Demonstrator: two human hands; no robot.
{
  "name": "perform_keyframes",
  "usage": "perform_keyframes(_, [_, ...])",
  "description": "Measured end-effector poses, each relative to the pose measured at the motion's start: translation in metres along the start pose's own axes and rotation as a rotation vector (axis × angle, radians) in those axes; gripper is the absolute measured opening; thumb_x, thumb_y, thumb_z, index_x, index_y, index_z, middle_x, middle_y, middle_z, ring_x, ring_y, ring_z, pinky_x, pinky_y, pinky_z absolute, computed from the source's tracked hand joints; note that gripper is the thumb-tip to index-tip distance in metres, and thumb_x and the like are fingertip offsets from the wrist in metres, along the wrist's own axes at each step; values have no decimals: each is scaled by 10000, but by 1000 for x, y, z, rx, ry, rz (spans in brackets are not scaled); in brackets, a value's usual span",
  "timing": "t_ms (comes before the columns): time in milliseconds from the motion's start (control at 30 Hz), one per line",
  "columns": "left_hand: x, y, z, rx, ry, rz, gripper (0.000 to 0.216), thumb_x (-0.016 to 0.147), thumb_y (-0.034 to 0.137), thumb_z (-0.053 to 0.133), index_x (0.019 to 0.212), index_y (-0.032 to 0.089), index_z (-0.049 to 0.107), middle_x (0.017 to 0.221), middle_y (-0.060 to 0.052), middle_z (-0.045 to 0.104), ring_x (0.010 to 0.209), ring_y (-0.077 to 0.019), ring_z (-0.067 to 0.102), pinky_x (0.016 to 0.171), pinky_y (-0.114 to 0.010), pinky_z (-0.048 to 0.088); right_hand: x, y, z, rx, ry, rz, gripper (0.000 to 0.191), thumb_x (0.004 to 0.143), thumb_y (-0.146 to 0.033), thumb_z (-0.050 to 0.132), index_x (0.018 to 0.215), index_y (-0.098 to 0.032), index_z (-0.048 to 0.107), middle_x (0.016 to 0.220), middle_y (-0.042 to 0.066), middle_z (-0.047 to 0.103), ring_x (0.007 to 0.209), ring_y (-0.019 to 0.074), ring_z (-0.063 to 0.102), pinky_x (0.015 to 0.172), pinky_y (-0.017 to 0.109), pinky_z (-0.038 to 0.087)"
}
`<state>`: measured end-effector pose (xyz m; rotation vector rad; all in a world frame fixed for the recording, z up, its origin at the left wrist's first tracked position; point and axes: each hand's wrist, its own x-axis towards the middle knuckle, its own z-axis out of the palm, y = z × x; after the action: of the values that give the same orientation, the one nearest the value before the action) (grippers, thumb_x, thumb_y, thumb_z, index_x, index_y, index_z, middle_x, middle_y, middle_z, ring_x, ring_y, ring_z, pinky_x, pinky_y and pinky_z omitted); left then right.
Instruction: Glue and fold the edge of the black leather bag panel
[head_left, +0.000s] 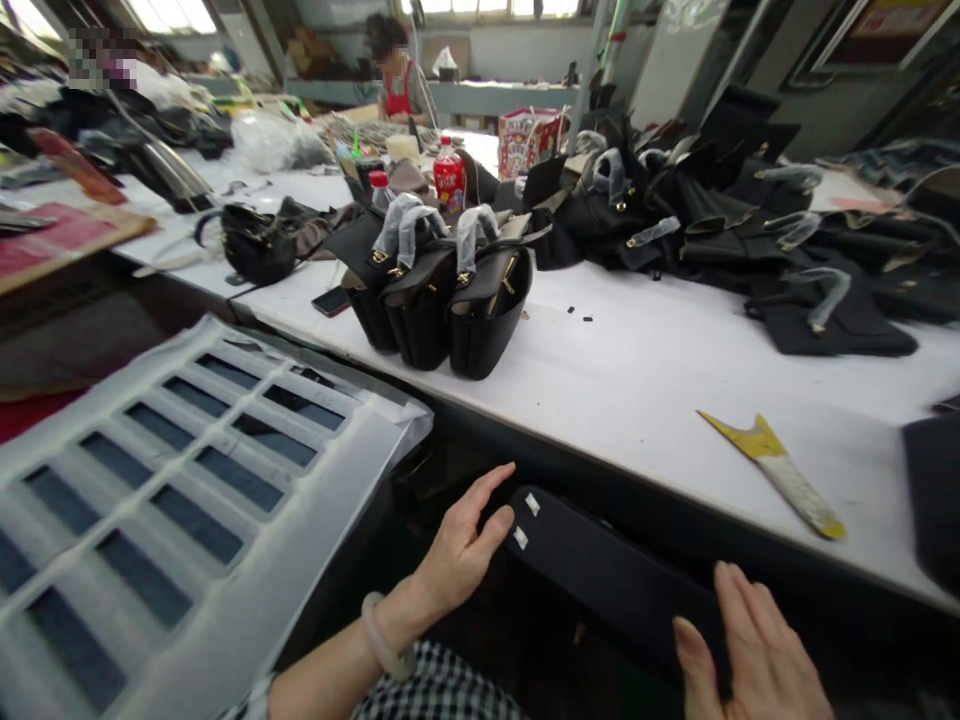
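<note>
A long black leather panel (607, 575) with two small white tabs at its left end lies below the table's front edge. My left hand (465, 545) touches its left end with thumb and fingers stretched out. My right hand (750, 650) rests on its right end, fingers flat and together, thumb out. Neither hand grips it.
Three upright black handbags (450, 300) with wrapped handles stand on the white table (637, 380). More black bags (750, 220) pile at the back right. A yellow-tipped scraper (780, 470) lies near the front edge. A white slotted frame (180, 500) sits at left. Another person works far back.
</note>
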<state>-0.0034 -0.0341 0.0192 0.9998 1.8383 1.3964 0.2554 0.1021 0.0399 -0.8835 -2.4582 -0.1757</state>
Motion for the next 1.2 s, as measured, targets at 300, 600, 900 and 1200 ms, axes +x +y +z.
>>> perform_keyframes(300, [16, -4, -28, 39, -370, 303, 788, 804, 359, 764, 1489, 246, 391, 1530, -73, 381, 1423, -209, 339, 1199, -353, 265, 12, 3, 10, 35, -315, -274, 759, 956, -652, 298, 1545, -174, 255, 1494, 127, 408, 1285, 360, 473, 1039, 556, 375])
perform_keyframes(600, [20, 1, -18, -34, -107, 39, 362, 791, 331, 766, 1086, 150, 659, 1049, -42, 629, 895, -133, 605, 770, -217, 502, 9, -2, 12, -14, -339, -263, 723, 983, -595, 251, 1545, -141, 231, 1481, 173, 410, 1270, 366, 472, 1040, 567, 354])
perform_keyframes(900, [38, 30, -16, 249, -226, -134, 345, 878, 401, 604, 652, 148, 541, 544, 49, 477, 529, -70, 419, 498, -224, 249, 9, -1, 15, -41, -339, -271, 701, 983, -572, 277, 1534, -139, 252, 1462, 172, 436, 1266, 354, 479, 1019, 558, 378])
perform_keyframes(1200, [37, 36, -15, 264, -227, -75, 334, 915, 357, 554, 662, 150, 488, 540, 61, 403, 526, -66, 353, 510, -235, 225, 9, -1, 16, -50, -303, -268, 701, 979, -566, 284, 1541, -150, 239, 1440, 163, 464, 1227, 349, 501, 984, 547, 388])
